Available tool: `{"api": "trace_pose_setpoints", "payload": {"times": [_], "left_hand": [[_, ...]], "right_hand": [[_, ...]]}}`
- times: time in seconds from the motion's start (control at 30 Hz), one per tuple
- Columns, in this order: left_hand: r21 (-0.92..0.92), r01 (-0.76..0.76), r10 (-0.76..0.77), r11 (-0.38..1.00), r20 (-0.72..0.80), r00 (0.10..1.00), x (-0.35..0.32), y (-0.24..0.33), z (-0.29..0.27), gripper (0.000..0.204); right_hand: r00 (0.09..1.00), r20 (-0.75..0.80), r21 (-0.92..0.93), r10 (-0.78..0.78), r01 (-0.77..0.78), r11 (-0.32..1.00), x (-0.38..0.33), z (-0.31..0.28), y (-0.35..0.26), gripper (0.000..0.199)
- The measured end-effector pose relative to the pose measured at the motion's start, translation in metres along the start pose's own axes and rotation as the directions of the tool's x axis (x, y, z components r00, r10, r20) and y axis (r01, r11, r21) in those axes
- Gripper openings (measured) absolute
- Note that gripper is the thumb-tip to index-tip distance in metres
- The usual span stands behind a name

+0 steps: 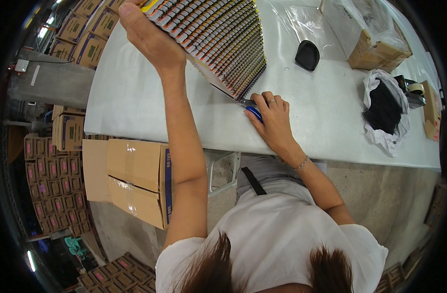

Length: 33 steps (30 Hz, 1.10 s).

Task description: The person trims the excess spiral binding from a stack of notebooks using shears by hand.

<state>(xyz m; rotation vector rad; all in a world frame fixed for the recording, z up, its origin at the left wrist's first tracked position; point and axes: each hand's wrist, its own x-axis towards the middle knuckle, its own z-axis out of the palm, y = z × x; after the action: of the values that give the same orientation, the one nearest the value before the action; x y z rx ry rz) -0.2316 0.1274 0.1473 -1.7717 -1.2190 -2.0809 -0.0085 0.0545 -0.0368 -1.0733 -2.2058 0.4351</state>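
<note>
A tall stack of spiral-bound books (218, 41) rises from the white table, its dark coil bindings turned toward me, with orange and yellow edges showing. My left hand (148, 41) is closed at the stack's upper left corner; its fingertips are partly cut off by the picture's edge. Low at the stack's near corner, my right hand (273, 117) grips a pair of pliers (253, 112) with blue handles. The tool's dark jaws meet the end of a coil near the bottom of the stack. Exactly which coil they touch is too small to tell.
Right of the stack lie a black cup-shaped piece (307, 55), a bundle of black coils (383, 107) on white wrapping, a tape dispenser (413, 91) and a plastic-lined carton (380, 49). A closed cardboard box (135, 171) stands beside my left arm, below the table (321, 132) edge.
</note>
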Motion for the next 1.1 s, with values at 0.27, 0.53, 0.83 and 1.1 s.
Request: {"api": "trace_pose_setpoints", "payload": {"times": [0.27,0.53,0.83,1.1], "left_hand": [[0.041,0.315,-0.318,0.948,0.062,0.946,-0.081,0.005,-0.019,0.091],[0.324,0.575,-0.658,0.751,0.436,0.614,-0.210,-0.016,-0.047,0.143],[0.239,0.622,-0.662,0.745,0.376,0.648,-0.207,-0.026,-0.033,0.128],[0.218,0.606,-0.640,0.765,0.365,0.676,-0.208,-0.029,-0.031,0.121]], "right_hand": [[0.992,-0.054,-0.023,0.114,-0.115,0.993,-0.013,-0.004,0.013,0.054],[0.986,-0.096,-0.063,0.133,-0.139,0.988,-0.029,-0.027,0.026,0.070],[0.998,-0.061,-0.076,0.009,-0.013,0.997,-0.024,-0.046,0.040,0.059],[0.993,-0.111,0.047,0.039,-0.034,0.998,-0.018,-0.026,0.025,0.056]]}}
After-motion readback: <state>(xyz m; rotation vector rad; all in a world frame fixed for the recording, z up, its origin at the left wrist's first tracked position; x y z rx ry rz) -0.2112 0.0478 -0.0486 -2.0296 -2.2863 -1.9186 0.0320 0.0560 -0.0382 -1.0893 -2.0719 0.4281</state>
